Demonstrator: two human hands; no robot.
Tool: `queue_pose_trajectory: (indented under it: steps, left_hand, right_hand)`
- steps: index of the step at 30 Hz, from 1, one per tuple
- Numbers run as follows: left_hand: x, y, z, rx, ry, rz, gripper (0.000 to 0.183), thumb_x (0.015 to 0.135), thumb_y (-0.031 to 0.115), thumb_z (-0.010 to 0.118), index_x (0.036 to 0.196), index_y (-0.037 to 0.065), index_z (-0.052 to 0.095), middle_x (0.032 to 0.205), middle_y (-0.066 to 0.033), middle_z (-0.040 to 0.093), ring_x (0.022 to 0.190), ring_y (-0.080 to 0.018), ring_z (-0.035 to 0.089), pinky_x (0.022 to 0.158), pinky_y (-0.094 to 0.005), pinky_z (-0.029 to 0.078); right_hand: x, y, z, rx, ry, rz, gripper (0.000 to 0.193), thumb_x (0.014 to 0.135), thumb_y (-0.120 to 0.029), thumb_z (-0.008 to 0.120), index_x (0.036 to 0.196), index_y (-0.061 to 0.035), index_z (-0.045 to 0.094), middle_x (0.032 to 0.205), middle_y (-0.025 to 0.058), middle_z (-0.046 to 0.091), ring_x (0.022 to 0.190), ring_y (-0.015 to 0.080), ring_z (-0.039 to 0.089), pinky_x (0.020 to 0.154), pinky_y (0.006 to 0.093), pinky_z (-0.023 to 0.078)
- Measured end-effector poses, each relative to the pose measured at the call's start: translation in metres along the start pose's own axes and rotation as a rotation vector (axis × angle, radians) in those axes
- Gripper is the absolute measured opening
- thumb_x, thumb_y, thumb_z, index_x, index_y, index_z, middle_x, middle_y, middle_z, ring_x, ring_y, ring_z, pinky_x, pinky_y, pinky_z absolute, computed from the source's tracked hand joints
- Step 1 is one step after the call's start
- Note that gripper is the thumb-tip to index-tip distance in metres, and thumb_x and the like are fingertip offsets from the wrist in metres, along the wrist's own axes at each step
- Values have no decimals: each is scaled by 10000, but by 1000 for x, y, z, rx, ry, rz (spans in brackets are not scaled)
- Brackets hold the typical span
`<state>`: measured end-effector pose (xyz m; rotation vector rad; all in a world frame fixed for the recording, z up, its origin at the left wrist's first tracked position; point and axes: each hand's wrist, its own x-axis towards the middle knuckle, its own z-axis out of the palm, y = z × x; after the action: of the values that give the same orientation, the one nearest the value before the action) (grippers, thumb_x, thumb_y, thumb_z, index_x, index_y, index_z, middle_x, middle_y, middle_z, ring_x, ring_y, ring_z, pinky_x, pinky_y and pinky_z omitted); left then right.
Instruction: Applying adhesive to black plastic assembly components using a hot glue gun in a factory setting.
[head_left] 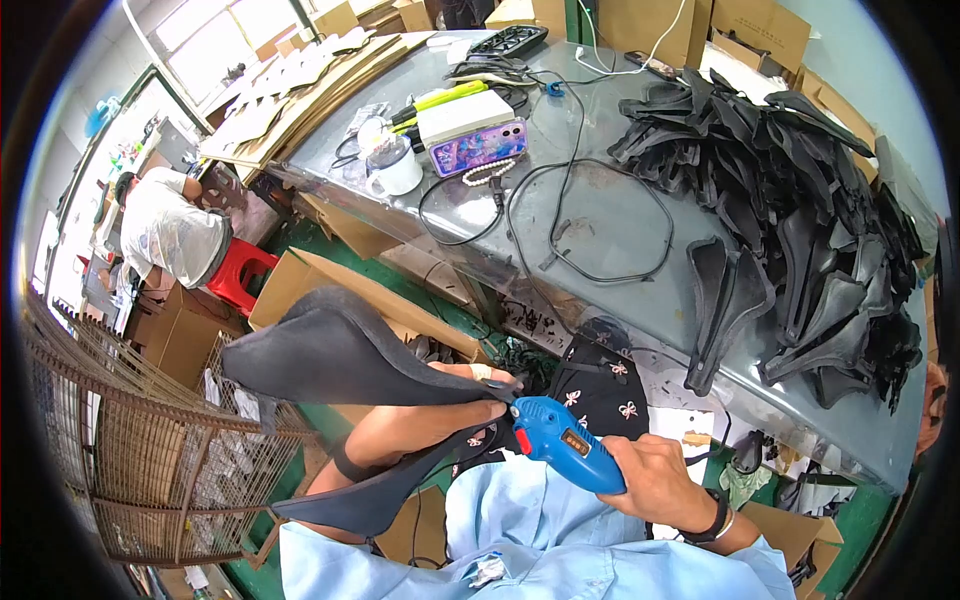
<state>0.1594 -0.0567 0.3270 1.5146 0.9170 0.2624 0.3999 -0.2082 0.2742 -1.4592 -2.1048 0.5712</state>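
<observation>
My left hand [440, 415] is closed on a black saddle-shaped piece [325, 345], thumb below and fingers above, near its narrow end. The broad, curved part of the piece sticks out to the left, and another black flap of it hangs under my forearm. My right hand [655, 484] is wrapped round the rear of a blue handheld power cutter [568, 445] with a red button. The cutter's small dark tip touches or nearly touches the narrow end of the piece, right by my left fingertips. My fingers partly hide the contact spot.
A grey metal table [600, 220] carries a heap of black saddle-shaped pieces [760, 160], a looped black cable [660, 265], a white cup [397, 172] and a purple-cased phone [478, 148]. A wire cage basket [150, 460] stands at left. Beyond it, a person [170, 225] sits on a red stool [242, 275].
</observation>
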Motion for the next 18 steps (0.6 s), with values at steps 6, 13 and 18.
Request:
queue_pose_trajectory:
  steps: [6, 13, 18]
  left_hand:
    - [10, -6, 4, 192, -72, 188, 318, 826, 24, 623, 1143, -1, 606, 1045, -81, 665, 855, -94, 606, 749, -230, 488]
    - [14, -6, 9, 402, 23, 261, 262, 787, 32, 652, 1043, -22, 632, 960, -94, 660, 878, -147, 619, 782, -256, 488]
    - [1, 16, -3, -268, 398, 475, 333, 789, 101, 659, 1094, 3, 568, 975, -78, 620, 898, -155, 580, 839, -285, 447]
  right_hand:
    - [5, -7, -3, 37, 16, -32, 562, 539, -156, 804, 1016, -6, 548, 681, 113, 614, 566, 271, 604, 541, 344, 466]
    - [11, -10, 9, 124, 74, -27, 530, 583, -158, 792, 1022, -3, 538, 691, 114, 629, 594, 279, 629, 561, 335, 491]
    - [13, -4, 12, 98, 104, 40, 466, 628, -154, 760, 1003, -8, 523, 679, 109, 623, 578, 289, 616, 548, 351, 480]
